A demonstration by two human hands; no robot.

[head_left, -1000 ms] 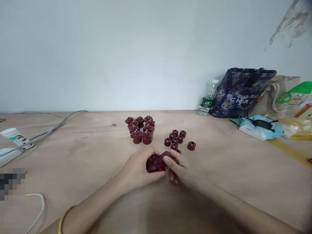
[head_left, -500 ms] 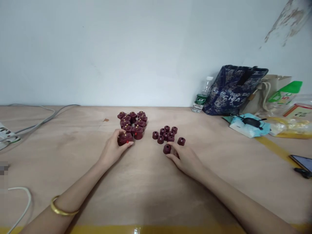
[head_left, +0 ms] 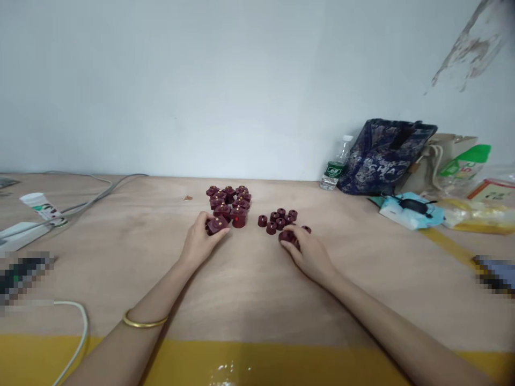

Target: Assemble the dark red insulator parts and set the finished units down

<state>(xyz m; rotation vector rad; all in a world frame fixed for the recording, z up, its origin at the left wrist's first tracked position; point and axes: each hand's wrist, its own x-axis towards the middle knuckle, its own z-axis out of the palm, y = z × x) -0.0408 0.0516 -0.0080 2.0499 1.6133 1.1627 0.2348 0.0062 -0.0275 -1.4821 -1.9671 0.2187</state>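
My left hand (head_left: 199, 239) grips a dark red block (head_left: 218, 224) with small gold pins on top, thumb at its near side and fingers behind. The block is tilted, and whether it touches the table cannot be made out. Just beyond it stands a group of similar blocks (head_left: 240, 202) in dark red with gold pins; one bears a bright red spot. To the right, my right hand (head_left: 311, 252) has its thumb and fingers around a small dark red round cap (head_left: 286, 236). Several more holed round caps (head_left: 271, 228) lie close by, some partly hidden behind the fingers.
A water bottle (head_left: 333, 169) leans near a dark patterned bag (head_left: 384, 158) at the back right. Beside them lie a light blue packet (head_left: 410, 213) and plastic bags. Grey cables (head_left: 96, 199), a white tub (head_left: 42, 208) and a white cable (head_left: 82, 327) are on the left.
The view has shifted, so things appear farther right. My left hand has tilted the block. My right hand's fingers have closed farther over the round cap, now nearer the other caps.
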